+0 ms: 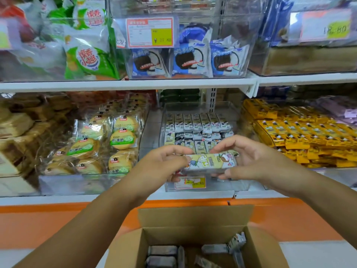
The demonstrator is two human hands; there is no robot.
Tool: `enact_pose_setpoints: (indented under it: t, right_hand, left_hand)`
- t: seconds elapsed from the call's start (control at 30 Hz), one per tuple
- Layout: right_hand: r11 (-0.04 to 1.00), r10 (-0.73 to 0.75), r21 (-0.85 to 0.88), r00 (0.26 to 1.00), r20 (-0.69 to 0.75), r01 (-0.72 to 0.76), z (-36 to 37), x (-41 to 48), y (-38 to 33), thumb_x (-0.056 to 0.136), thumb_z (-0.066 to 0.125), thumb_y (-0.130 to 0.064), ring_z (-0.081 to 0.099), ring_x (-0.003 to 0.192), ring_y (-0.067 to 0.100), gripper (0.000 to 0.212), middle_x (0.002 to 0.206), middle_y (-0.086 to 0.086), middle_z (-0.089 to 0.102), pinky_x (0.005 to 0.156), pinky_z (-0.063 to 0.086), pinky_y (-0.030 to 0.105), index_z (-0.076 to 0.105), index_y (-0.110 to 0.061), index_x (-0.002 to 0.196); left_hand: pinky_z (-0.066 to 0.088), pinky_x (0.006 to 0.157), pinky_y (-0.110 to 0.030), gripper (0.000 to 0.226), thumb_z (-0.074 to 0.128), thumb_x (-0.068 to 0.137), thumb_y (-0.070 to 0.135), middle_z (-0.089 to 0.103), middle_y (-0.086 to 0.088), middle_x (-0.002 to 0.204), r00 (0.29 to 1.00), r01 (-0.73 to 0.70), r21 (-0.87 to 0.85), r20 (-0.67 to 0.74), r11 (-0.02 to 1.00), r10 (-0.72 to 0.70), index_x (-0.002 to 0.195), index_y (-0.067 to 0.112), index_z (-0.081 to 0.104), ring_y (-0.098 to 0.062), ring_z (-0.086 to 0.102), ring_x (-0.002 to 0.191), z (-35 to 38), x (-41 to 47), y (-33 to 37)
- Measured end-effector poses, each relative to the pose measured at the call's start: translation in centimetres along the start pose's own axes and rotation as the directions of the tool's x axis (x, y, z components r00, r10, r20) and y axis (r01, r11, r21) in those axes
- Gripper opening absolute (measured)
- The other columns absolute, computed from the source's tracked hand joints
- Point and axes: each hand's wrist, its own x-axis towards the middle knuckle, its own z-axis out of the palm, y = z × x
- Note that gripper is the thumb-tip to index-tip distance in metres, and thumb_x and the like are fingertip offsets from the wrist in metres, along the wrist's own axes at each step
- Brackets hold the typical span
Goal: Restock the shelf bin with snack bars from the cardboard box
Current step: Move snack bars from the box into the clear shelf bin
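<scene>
Grip: we clamp the snack bars (209,161) endwise between left hand (164,165) and right hand (251,159), fingers (226,145) curled, holding the row together.
Aim: level at the shelf bin (228,185), matching its rows.

One cardboard box (193,215), one left hand (162,165), one right hand (257,161).

I've got the bar (209,161) in a glossy printed film wrapper. The bin (228,185) is clear, smooth plastic, and its front wall catches shine. The box (195,215) is matt brown cardboard. The shelf (116,86) edge looks smooth, white, faintly glossy.
</scene>
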Motion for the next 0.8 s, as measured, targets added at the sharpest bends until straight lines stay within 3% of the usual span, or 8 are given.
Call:
enact_pose_setpoints:
  t: [0.1, 0.17, 0.23, 0.3, 0.47, 0.63, 0.7, 0.8]
  right_hand:
    - [0.969, -0.054, -0.243, 0.997, -0.063, 0.037, 1.0, 0.4, -0.3, 0.080, 0.073, -0.012, 0.065, 0.092, 0.037, 0.035, 0.109, -0.012, 0.066, 0.086, 0.055, 0.048, 0.067, -0.038, 0.103]
    - [0.926, -0.147, -0.374, 0.963, -0.225, 0.054, 1.7, 1.1, 0.0, 0.082, 0.072, -0.019, 0.065, 0.073, 0.020, 0.028, 0.087, -0.013, 0.070, 0.068, 0.056, 0.026, 0.068, -0.040, 0.100]
    - [0.908, -0.213, -0.418, 0.901, -0.379, 0.039, 2.0, 2.4, 0.7, 0.083, 0.071, -0.022, 0.050, 0.049, 0.009, 0.025, 0.065, -0.017, 0.064, 0.047, 0.043, 0.019, 0.068, -0.039, 0.101]
    - [0.894, -0.225, -0.448, 0.855, -0.468, -0.010, 2.4, 4.0, 1.3, 0.085, 0.069, -0.024, 0.042, 0.041, 0.004, 0.023, 0.051, -0.022, 0.055, 0.039, 0.029, 0.011, 0.068, -0.036, 0.105]
    - [0.811, -0.223, -0.571, 0.833, -0.506, -0.129, 4.7, 7.7, 2.5, 0.090, 0.061, -0.031, 0.048, 0.049, 0.005, 0.033, 0.082, -0.006, 0.063, 0.048, 0.036, 0.015, 0.061, -0.027, 0.123]
    - [0.775, -0.179, -0.625, 0.913, -0.366, -0.098, 6.9, 9.5, 3.1, 0.088, 0.062, -0.040, 0.052, 0.114, 0.021, 0.049, 0.123, 0.003, 0.061, 0.091, 0.041, 0.028, 0.053, -0.024, 0.134]
    - [0.746, -0.172, -0.661, 0.934, -0.313, -0.084, 7.2, 9.7, 3.4, 0.089, 0.062, -0.036, 0.044, 0.123, 0.019, 0.051, 0.132, 0.000, 0.055, 0.102, 0.037, 0.033, 0.049, -0.027, 0.137]
    - [0.755, -0.145, -0.647, 0.936, -0.321, -0.105, 6.7, 9.9, 3.8, 0.091, 0.062, -0.032, 0.048, 0.117, 0.017, 0.047, 0.128, 0.002, 0.054, 0.093, 0.038, 0.027, 0.048, -0.033, 0.136]
  left_hand:
    - [0.057, 0.078, -0.029, 0.020, 0.066, 0.090, 0.032, 0.073, 0.014, 0.090, 0.984, -0.071, 0.053, -0.158, 0.996, 0.078, 0.110, 0.032, 0.069, -0.006, 0.066, 0.082, -0.6, 0.3, -0.3]
    - [0.052, 0.080, -0.017, 0.031, 0.066, 0.090, 0.033, 0.069, 0.018, 0.102, 0.915, -0.145, 0.284, -0.325, 0.948, 0.238, 0.121, 0.030, 0.062, -0.001, 0.064, 0.095, -1.1, 0.4, -0.6]
    - [0.044, 0.082, -0.007, 0.043, 0.063, 0.093, 0.030, 0.061, 0.016, 0.120, 0.853, -0.157, 0.447, -0.388, 0.880, 0.349, 0.135, 0.027, 0.053, 0.000, 0.058, 0.107, -1.6, 0.4, -0.9]
    - [0.044, 0.097, -0.016, 0.054, 0.058, 0.096, 0.030, 0.054, 0.009, 0.138, 0.876, -0.125, 0.492, -0.353, 0.861, 0.329, 0.147, 0.023, 0.040, -0.005, 0.052, 0.124, -1.9, 0.6, -1.8]
    - [0.050, 0.097, -0.045, 0.059, 0.047, 0.099, 0.040, 0.064, -0.004, 0.130, 0.960, 0.027, 0.512, -0.251, 0.858, 0.120, 0.153, 0.025, 0.027, -0.017, 0.061, 0.116, -1.7, 2.0, -4.1]
    - [0.048, 0.095, -0.033, 0.034, 0.044, 0.103, 0.026, 0.064, 0.006, 0.127, 0.960, -0.042, 0.443, -0.231, 0.896, 0.159, 0.137, 0.028, 0.050, -0.013, 0.059, 0.114, -2.2, 2.5, -4.5]
    - [0.047, 0.095, -0.029, 0.035, 0.045, 0.103, 0.022, 0.064, 0.011, 0.126, 0.959, -0.088, 0.420, -0.211, 0.903, 0.191, 0.136, 0.032, 0.051, -0.009, 0.058, 0.115, -2.3, 2.4, -4.7]
    - [0.048, 0.094, -0.034, 0.038, 0.044, 0.104, 0.024, 0.064, 0.011, 0.127, 0.960, -0.095, 0.427, -0.200, 0.899, 0.196, 0.141, 0.033, 0.047, -0.015, 0.062, 0.113, -2.5, 2.4, -5.1]
